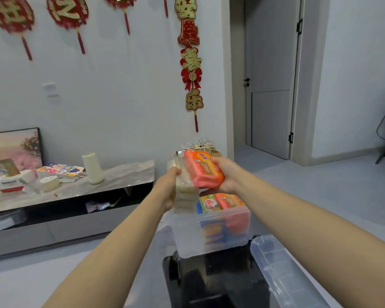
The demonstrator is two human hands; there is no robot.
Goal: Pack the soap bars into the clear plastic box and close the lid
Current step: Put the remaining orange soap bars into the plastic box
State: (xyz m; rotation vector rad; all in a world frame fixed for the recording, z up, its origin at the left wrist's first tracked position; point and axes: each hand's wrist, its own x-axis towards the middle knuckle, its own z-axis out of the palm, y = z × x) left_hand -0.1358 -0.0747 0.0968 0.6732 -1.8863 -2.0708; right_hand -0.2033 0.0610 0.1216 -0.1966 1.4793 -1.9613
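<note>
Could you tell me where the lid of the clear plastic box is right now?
The lid lies off the box at lower right of the head view, beside the clear plastic box and under the right forearm.

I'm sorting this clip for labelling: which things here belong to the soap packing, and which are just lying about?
Part of the job:
- orange soap pack in the right hand
- pale soap stack in the left hand
- clear plastic box, already holding soap packs
- lid, off, beside the box

Just lying about:
- white vase
- tissue box
- framed picture
- wall decorations
</note>
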